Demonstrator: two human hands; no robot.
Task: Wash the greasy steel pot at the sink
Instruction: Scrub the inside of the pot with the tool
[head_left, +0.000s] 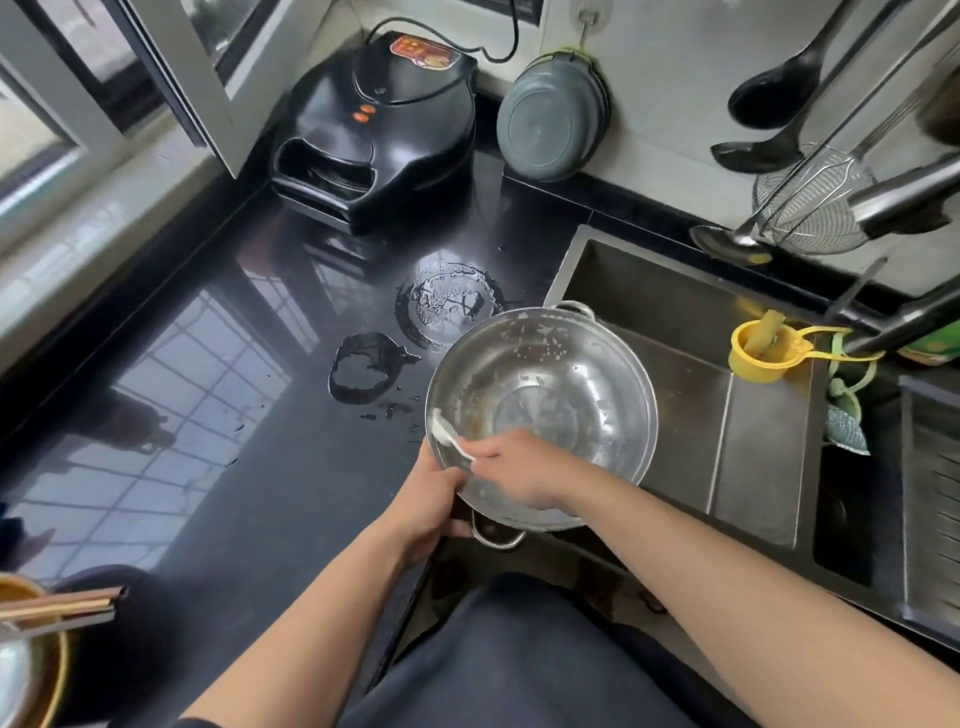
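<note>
I see the pot (540, 415) held over the left edge of the sink (675, 322), partly above the black surface (260, 415). It is tilted, with the opening toward me, and one loop handle is at 6 o'clock and the other at 12 o'clock on the rim. Inside the pot there are white bits stuck on the wall and a brown greasy patch near the bottom.

My left hand (431, 499) is closed on the rim of the pot at about 7 o'clock, with the thumb over the edge. My right hand (519, 467) is inside the pot, near the rim, and it is closed around a white spoon (449, 436). The bowl of the spoon touches the inner wall at about 9 o'clock.

On the surface at 10 o'clock from the pot there are two wet rings (405, 332), one close to the rim and one a little more to the left. Farther, at 11 o'clock, stands a black electric cooker (374, 130) with closed lid, and a grey round lid (550, 117) hangs on the wall at 12 o'clock. At 3 o'clock a yellow cup (756, 353) hangs on the sink edge. Ladles and a wire skimmer (810, 202) hang at 2 o'clock. I cannot tell if water is running.
</note>
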